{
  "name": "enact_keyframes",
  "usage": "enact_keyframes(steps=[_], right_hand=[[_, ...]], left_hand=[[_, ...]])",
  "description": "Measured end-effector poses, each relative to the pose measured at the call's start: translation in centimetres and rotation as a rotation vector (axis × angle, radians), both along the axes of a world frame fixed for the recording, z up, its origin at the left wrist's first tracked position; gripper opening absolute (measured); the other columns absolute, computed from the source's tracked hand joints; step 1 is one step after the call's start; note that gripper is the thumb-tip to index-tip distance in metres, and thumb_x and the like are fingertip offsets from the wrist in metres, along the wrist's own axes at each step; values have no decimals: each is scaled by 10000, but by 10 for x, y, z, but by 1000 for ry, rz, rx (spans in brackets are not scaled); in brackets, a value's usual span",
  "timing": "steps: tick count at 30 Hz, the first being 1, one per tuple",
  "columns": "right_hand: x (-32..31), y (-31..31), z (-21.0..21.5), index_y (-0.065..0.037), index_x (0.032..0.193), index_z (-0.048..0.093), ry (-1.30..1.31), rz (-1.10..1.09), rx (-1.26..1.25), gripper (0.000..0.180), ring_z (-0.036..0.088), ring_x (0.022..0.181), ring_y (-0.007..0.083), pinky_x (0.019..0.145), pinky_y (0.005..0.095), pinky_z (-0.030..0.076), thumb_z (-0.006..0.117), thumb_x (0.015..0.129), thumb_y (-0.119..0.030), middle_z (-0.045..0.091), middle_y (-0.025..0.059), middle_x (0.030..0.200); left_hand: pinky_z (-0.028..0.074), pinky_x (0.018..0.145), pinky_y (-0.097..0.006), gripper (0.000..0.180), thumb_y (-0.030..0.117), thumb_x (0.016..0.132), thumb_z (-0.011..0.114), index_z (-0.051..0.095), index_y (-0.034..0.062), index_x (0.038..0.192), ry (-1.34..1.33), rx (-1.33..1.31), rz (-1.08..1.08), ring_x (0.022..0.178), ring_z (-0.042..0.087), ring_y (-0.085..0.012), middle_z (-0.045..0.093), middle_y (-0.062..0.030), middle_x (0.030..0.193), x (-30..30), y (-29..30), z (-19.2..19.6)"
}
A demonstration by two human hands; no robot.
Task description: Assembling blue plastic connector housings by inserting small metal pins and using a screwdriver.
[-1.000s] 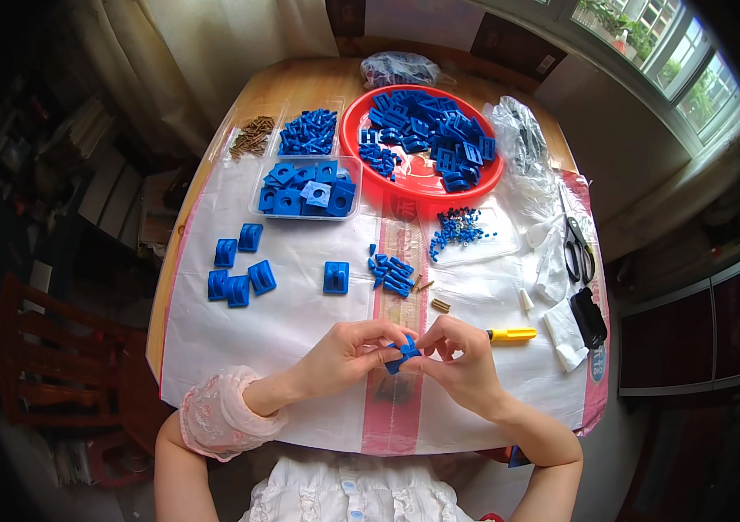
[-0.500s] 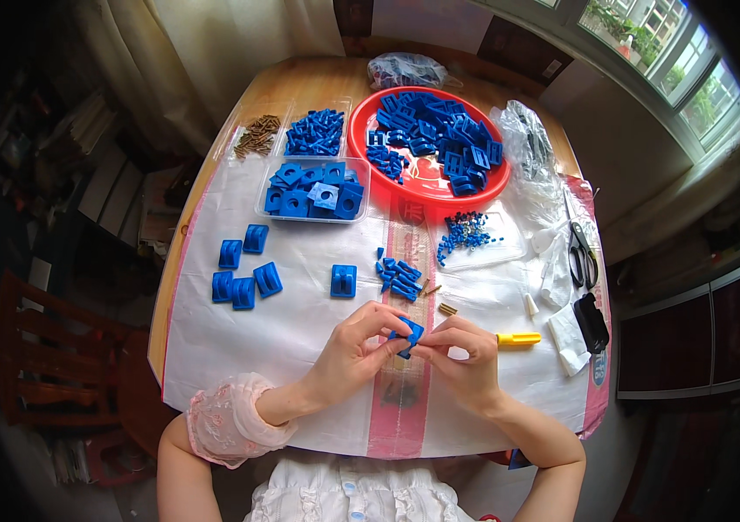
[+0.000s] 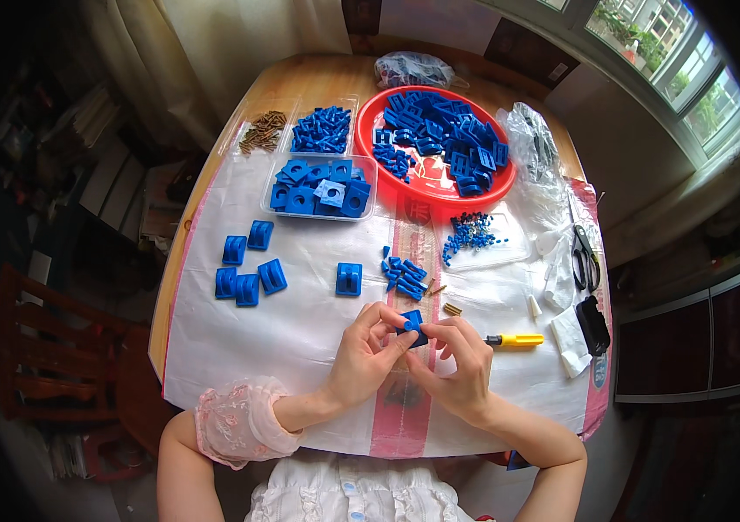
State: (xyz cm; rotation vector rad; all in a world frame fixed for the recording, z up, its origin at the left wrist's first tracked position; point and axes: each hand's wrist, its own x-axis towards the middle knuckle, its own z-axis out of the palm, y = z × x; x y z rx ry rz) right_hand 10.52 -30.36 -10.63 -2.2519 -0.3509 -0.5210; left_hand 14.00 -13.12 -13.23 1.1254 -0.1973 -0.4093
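A square blue plastic part (image 3: 418, 337) with a round raised middle is held just above the sheet, at the near middle of the table. My left hand (image 3: 361, 355) pinches its left side between thumb and fingers. The fingers of my right hand (image 3: 459, 364) are bent against its right edge, with the thumb lower down. Just beyond my hands are a pile of small blue pegs (image 3: 405, 277) and a few short brass-coloured pins (image 3: 452, 309). One blue block with a curved ridge (image 3: 349, 279) sits to the left of the pegs.
Several similar blue blocks (image 3: 246, 290) stand at left. Farther back are a clear box of square blue plates (image 3: 302, 202), brown screws (image 3: 264, 132) and a red basin (image 3: 505, 184) of blue parts. A yellow-handled tool (image 3: 522, 340) and black scissors (image 3: 585, 258) lie at right.
The blue part has been turned, so its round middle now shows. My right thumb has moved lower, away from the part. The whole view has shifted slightly.
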Motion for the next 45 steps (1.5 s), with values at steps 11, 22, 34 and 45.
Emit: enact_keyframes(steps=[11, 22, 34, 45], right_hand=[[2, -3, -4, 13, 973, 685, 200, -19, 232, 276, 643, 660, 101, 535, 233, 530, 819, 735, -26, 637, 73, 929], [6, -23, -1, 11, 933, 698, 498, -84, 608, 153, 616, 736, 26, 584, 191, 541, 801, 822, -13, 675, 27, 922], [2, -30, 5, 6, 939, 709, 380, -72, 484, 153, 574, 694, 20, 557, 172, 443, 796, 813, 9, 659, 22, 914], [3, -33, 5, 2, 978, 676, 166, -96, 527, 213, 579, 664, 31, 537, 182, 444, 790, 799, 25, 623, 43, 923]], left_hand=[[577, 827, -245, 173, -14, 970, 678, 597, 5, 1122, 4, 4, -83, 1041, 659, -128, 507, -60, 1169, 0, -1, 2], [624, 714, -252, 202, -71, 895, 677, 708, 39, 1061, -600, 614, 114, 978, 703, -175, 628, -84, 1138, 41, 32, 38], [575, 683, -364, 126, -39, 858, 726, 724, 7, 975, -961, 1044, 178, 808, 715, -313, 709, -135, 942, 39, 40, 53], [557, 671, -417, 63, 72, 891, 702, 748, 45, 925, -1151, 1013, 39, 787, 704, -315, 699, -112, 863, 85, -21, 78]])
